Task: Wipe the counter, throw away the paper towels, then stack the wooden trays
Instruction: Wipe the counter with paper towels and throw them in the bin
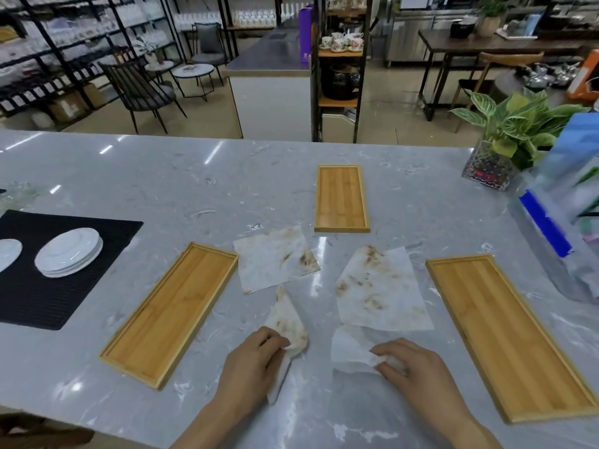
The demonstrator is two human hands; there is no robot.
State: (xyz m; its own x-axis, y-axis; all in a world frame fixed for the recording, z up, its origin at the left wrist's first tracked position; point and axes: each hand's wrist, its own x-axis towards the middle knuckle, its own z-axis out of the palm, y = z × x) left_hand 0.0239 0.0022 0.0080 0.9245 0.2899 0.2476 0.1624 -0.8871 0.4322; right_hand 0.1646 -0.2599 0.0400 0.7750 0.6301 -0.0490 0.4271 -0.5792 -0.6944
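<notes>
Three empty wooden trays lie apart on the grey marble counter (162, 176): a left tray (171, 312), a far tray (341, 197) and a right tray (509, 335). Between them lie two flat stained paper towels, one left of centre (272, 259) and one right of centre (382, 286). My left hand (252, 361) is shut on a crumpled stained paper towel (290, 322). My right hand (411, 367) pinches a cleaner white paper towel (350, 350) against the counter.
A black ribbed mat (39, 296) at the left carries a stack of white plates (69, 252) and another plate (8, 254). At the right stand a potted plant (505, 137) and a blue-and-white package (557, 222). Chairs and shelves stand beyond the counter.
</notes>
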